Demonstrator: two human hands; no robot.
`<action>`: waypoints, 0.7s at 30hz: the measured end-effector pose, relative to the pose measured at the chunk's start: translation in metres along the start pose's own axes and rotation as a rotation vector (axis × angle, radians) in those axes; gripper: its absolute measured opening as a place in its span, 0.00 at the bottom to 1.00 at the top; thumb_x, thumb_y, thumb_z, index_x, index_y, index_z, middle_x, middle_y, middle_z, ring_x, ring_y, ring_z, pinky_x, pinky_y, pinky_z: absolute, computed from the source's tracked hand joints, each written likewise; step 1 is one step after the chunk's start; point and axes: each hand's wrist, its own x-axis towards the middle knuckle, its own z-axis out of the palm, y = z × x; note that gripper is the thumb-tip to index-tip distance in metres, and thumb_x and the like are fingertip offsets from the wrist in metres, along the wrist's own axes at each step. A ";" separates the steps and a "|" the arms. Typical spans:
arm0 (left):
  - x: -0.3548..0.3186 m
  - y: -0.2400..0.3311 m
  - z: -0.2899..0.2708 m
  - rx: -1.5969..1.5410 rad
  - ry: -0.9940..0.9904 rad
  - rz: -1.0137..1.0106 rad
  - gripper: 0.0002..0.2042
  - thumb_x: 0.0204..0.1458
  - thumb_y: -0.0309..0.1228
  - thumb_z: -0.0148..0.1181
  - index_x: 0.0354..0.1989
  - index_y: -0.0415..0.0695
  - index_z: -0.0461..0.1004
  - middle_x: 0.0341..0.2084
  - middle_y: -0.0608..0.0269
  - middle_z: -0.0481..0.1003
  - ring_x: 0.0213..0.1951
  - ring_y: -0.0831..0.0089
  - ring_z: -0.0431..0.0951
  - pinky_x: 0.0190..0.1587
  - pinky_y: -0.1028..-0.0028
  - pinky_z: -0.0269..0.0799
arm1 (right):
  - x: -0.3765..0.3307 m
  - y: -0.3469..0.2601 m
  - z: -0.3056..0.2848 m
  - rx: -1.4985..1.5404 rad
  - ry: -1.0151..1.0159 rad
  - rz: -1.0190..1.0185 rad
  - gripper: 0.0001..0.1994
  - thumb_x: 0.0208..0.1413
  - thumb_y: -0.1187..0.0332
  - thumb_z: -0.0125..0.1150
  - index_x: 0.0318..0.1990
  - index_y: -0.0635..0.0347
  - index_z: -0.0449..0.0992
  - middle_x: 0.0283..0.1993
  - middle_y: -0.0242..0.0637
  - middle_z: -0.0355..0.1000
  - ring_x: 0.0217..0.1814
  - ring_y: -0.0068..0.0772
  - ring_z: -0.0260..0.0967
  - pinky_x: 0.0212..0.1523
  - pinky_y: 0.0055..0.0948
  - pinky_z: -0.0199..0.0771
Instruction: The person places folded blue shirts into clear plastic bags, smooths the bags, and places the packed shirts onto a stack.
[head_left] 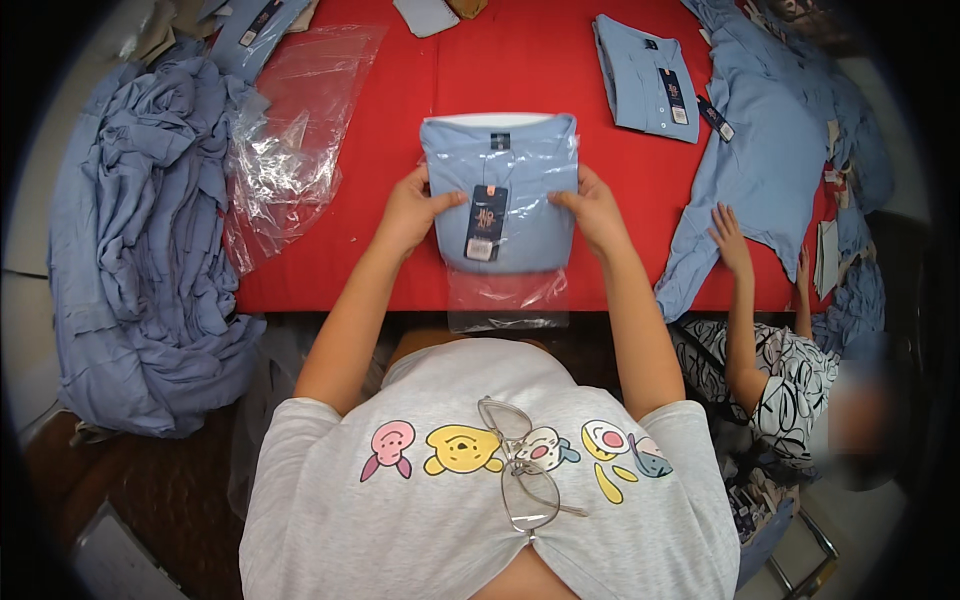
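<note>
Between my two hands is a folded light blue shirt (530,215) inside a clear plastic bag, held over the red table near its front edge. A dark hang tag (486,222) shows through the plastic on the shirt's front. My left hand (412,208) grips the left side, thumb on top and fingers underneath. On the right side my right hand (597,208) pinches the bag the same way. The loose end of the bag (510,300) hangs toward me past the table's edge.
Clear plastic bags (300,140) lie on the red table (400,285). A large heap of blue shirts (150,230) is at the left. Another folded shirt (645,80) lies at the back right. A co-worker's hand (732,240) rests on a spread-out shirt (760,150).
</note>
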 end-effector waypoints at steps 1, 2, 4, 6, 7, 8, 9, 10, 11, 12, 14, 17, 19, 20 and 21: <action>0.000 0.021 -0.007 0.058 -0.012 0.110 0.20 0.55 0.22 0.75 0.56 0.36 0.80 0.50 0.58 0.85 0.50 0.69 0.85 0.57 0.69 0.79 | 0.000 -0.022 -0.001 0.020 -0.021 -0.103 0.21 0.62 0.76 0.67 0.62 0.66 0.76 0.55 0.39 0.83 0.57 0.30 0.79 0.65 0.29 0.75; -0.002 0.041 -0.012 0.114 -0.022 0.219 0.20 0.55 0.22 0.75 0.56 0.36 0.80 0.49 0.58 0.85 0.49 0.70 0.85 0.57 0.70 0.79 | -0.001 -0.043 -0.003 0.039 -0.046 -0.206 0.21 0.61 0.76 0.68 0.62 0.66 0.77 0.55 0.39 0.83 0.58 0.30 0.79 0.65 0.30 0.75; -0.028 0.089 -0.012 0.034 -0.049 0.389 0.16 0.56 0.22 0.75 0.53 0.37 0.83 0.51 0.61 0.84 0.51 0.71 0.83 0.56 0.70 0.79 | -0.015 -0.077 -0.009 0.074 -0.059 -0.332 0.20 0.60 0.77 0.68 0.61 0.65 0.78 0.55 0.38 0.83 0.58 0.29 0.79 0.64 0.29 0.76; -0.048 0.114 -0.012 0.297 -0.038 0.616 0.13 0.51 0.20 0.74 0.45 0.40 0.85 0.47 0.63 0.80 0.51 0.70 0.81 0.54 0.69 0.78 | -0.035 -0.097 -0.015 0.105 -0.052 -0.377 0.19 0.59 0.80 0.69 0.59 0.65 0.80 0.55 0.37 0.83 0.57 0.26 0.79 0.62 0.29 0.77; -0.058 0.117 -0.017 0.409 -0.056 0.710 0.13 0.48 0.19 0.74 0.44 0.41 0.85 0.47 0.63 0.79 0.51 0.69 0.80 0.53 0.68 0.77 | -0.042 -0.095 -0.021 0.161 -0.221 -0.480 0.15 0.59 0.82 0.68 0.53 0.63 0.83 0.54 0.36 0.83 0.58 0.27 0.79 0.65 0.31 0.76; -0.063 0.120 -0.020 0.521 -0.075 0.803 0.13 0.46 0.18 0.74 0.42 0.42 0.85 0.46 0.63 0.78 0.51 0.68 0.79 0.53 0.68 0.77 | -0.044 -0.091 -0.014 0.053 -0.235 -0.674 0.13 0.58 0.82 0.68 0.50 0.62 0.83 0.57 0.38 0.83 0.62 0.29 0.78 0.69 0.33 0.73; -0.064 0.114 -0.021 0.543 -0.108 0.789 0.15 0.43 0.16 0.70 0.41 0.43 0.84 0.43 0.63 0.76 0.50 0.64 0.77 0.56 0.65 0.74 | -0.047 -0.079 -0.015 0.069 -0.170 -0.616 0.13 0.59 0.83 0.67 0.50 0.62 0.83 0.60 0.40 0.81 0.65 0.30 0.76 0.71 0.34 0.72; -0.063 0.098 -0.031 0.716 -0.079 0.817 0.15 0.44 0.15 0.66 0.42 0.42 0.85 0.46 0.62 0.77 0.54 0.59 0.77 0.60 0.62 0.73 | -0.050 -0.060 -0.013 0.087 -0.115 -0.549 0.13 0.59 0.83 0.66 0.50 0.62 0.83 0.63 0.42 0.80 0.67 0.31 0.75 0.72 0.34 0.70; -0.063 0.084 -0.038 0.864 -0.089 0.785 0.16 0.46 0.14 0.64 0.43 0.43 0.85 0.49 0.60 0.78 0.57 0.56 0.77 0.62 0.60 0.72 | -0.053 -0.038 -0.006 0.046 -0.012 -0.510 0.14 0.59 0.85 0.64 0.50 0.62 0.83 0.68 0.43 0.76 0.71 0.33 0.72 0.73 0.34 0.69; -0.064 0.068 -0.045 1.010 -0.106 0.747 0.17 0.48 0.13 0.62 0.45 0.43 0.85 0.53 0.59 0.79 0.60 0.53 0.76 0.64 0.57 0.71 | -0.053 -0.009 -0.002 -0.010 0.103 -0.429 0.17 0.61 0.86 0.60 0.56 0.64 0.81 0.69 0.42 0.75 0.71 0.35 0.72 0.69 0.34 0.73; -0.062 0.024 -0.065 1.069 -0.091 0.570 0.19 0.50 0.16 0.65 0.51 0.45 0.84 0.59 0.56 0.77 0.65 0.51 0.74 0.68 0.55 0.70 | -0.053 0.060 0.001 0.113 0.293 -0.172 0.20 0.64 0.86 0.58 0.62 0.67 0.77 0.67 0.44 0.76 0.67 0.36 0.75 0.63 0.32 0.78; -0.067 -0.003 -0.061 1.073 -0.141 0.492 0.25 0.51 0.22 0.71 0.61 0.49 0.80 0.68 0.55 0.72 0.72 0.51 0.69 0.74 0.55 0.66 | -0.076 0.134 0.005 0.293 0.382 0.017 0.20 0.67 0.83 0.56 0.66 0.71 0.73 0.61 0.48 0.78 0.59 0.35 0.80 0.56 0.29 0.82; -0.062 -0.020 -0.051 1.125 -0.263 0.599 0.37 0.50 0.32 0.77 0.72 0.53 0.72 0.77 0.53 0.63 0.78 0.48 0.62 0.80 0.51 0.58 | -0.100 0.142 0.023 0.325 0.320 0.059 0.18 0.69 0.82 0.56 0.65 0.73 0.74 0.56 0.48 0.80 0.55 0.33 0.82 0.54 0.29 0.84; -0.059 -0.021 -0.040 1.214 -0.289 0.648 0.40 0.49 0.34 0.77 0.74 0.54 0.69 0.79 0.52 0.59 0.79 0.47 0.59 0.80 0.49 0.56 | -0.103 0.139 0.030 0.307 0.293 0.076 0.18 0.69 0.81 0.56 0.64 0.73 0.74 0.54 0.47 0.80 0.53 0.32 0.82 0.52 0.29 0.85; -0.057 -0.024 -0.027 1.302 -0.316 0.697 0.42 0.49 0.36 0.78 0.76 0.54 0.67 0.80 0.51 0.56 0.80 0.45 0.57 0.81 0.46 0.54 | -0.106 0.137 0.037 0.289 0.267 0.094 0.18 0.69 0.81 0.56 0.64 0.73 0.74 0.52 0.45 0.81 0.52 0.32 0.83 0.51 0.29 0.85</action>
